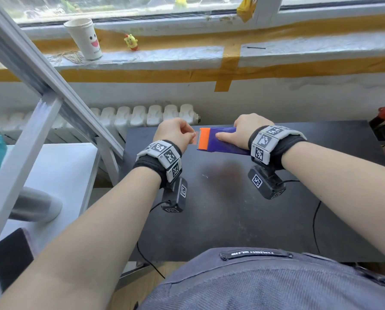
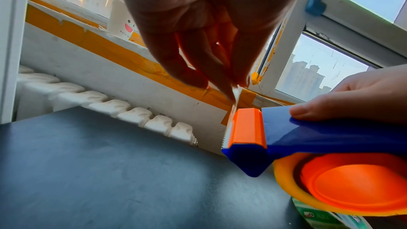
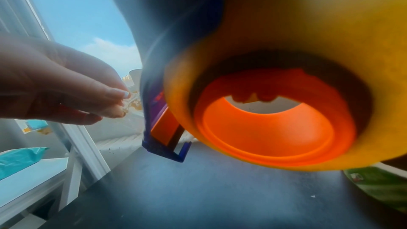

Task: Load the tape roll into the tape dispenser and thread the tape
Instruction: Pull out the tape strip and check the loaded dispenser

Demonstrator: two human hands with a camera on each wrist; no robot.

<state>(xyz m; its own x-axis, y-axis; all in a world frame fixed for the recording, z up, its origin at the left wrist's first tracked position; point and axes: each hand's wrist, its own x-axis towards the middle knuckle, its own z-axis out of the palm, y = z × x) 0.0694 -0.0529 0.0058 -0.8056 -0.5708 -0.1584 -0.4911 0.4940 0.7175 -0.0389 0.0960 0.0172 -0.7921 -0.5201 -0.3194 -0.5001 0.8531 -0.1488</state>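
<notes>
Above a dark matte tabletop (image 1: 220, 220), we hold 1 blue plastic tape dispenser (image 1: 225, 139) with an orange cutter head (image 1: 203, 138) in the air. Our right hand (image 1: 245, 130) wraps the blue body, thumb flat along its near side, fingers curled over the far side. Our left hand (image 1: 175, 133) pinches the free end of the clear tape (image 2: 236, 96) between thumb and fingertip (image 2: 226, 91), just off the serrated blade (image 2: 225, 141); the other fingers hang loosely curled.

The 1 yellow-edged tape roll (image 2: 284, 177) already sits on the orange hub (image 2: 356, 187) under the dispenser body, so we judge loading done and threading in hand: the strip appears to run past the orange head to the pinching fingers. The next move, as we read it, calls for a steady pull to draw the tape taut over the teeth, then pressing it down so it sticks at the blade, with the right hand bracing the dispenser against the pull.

On the count: 2 hands, 1 dispenser, 1 roll on it. On the windowsill (image 1: 164, 57) stand 1 white paper cup with a smiling face (image 1: 85, 39) and 1 small yellow toy figure (image 1: 131, 42). A green-printed object (image 3: 383, 187) lies at the table's right; we cannot tell what it is.
</notes>
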